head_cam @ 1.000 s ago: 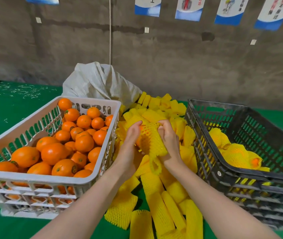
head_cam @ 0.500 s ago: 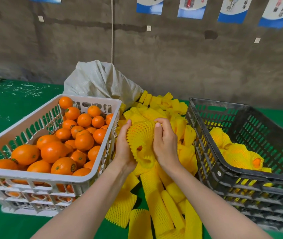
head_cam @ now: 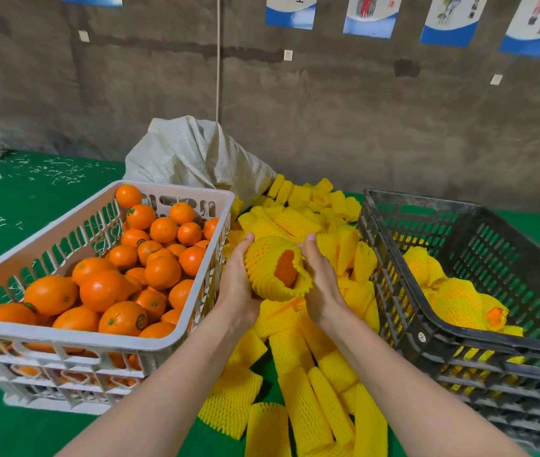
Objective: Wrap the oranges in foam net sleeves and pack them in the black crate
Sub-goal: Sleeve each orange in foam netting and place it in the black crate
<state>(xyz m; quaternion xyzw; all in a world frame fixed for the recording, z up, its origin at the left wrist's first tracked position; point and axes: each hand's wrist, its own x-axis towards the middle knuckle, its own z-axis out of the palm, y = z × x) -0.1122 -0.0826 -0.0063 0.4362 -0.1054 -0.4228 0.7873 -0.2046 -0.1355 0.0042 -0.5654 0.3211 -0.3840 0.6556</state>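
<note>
Orange (head_cam: 285, 272), nearly swallowed by a yellow foam net sleeve (head_cam: 263, 272), was held at the centre of our view above the pile. Only a patch of peel showed through the sleeve's open mouth, which faced us. Our left hand (head_cam: 237, 285) cupped the sleeved fruit from nine o'clock with its fingers curled around it. Our right hand (head_cam: 323, 285) gripped it from three o'clock, thumb up on the net.

We judged the wrapping step almost finished, with the mouth wanting a tug over the bare patch. The next move then called for a carry towards three o'clock, over the near rim of the black crate (head_cam: 390, 255), and a gentle release beside the wrapped oranges (head_cam: 453, 298) lying in it.

At nine o'clock stood a white slotted crate (head_cam: 80, 336) heaped with bare oranges (head_cam: 162, 271), so most of the work lay ahead, in our view. Loose flat sleeves (head_cam: 304, 413) were spread from twelve o'clock down to six between the two crates.

Everything rested on a green cover (head_cam: 5, 433), littered with pale shreds (head_cam: 64, 169) at ten o'clock. A white woven sack (head_cam: 196, 156) slumped at eleven o'clock against a grey concrete wall (head_cam: 393, 133). Blue-and-white posters (head_cam: 370, 18) hung along the top of the wall, and a cord (head_cam: 218, 61) dropped at twelve.
</note>
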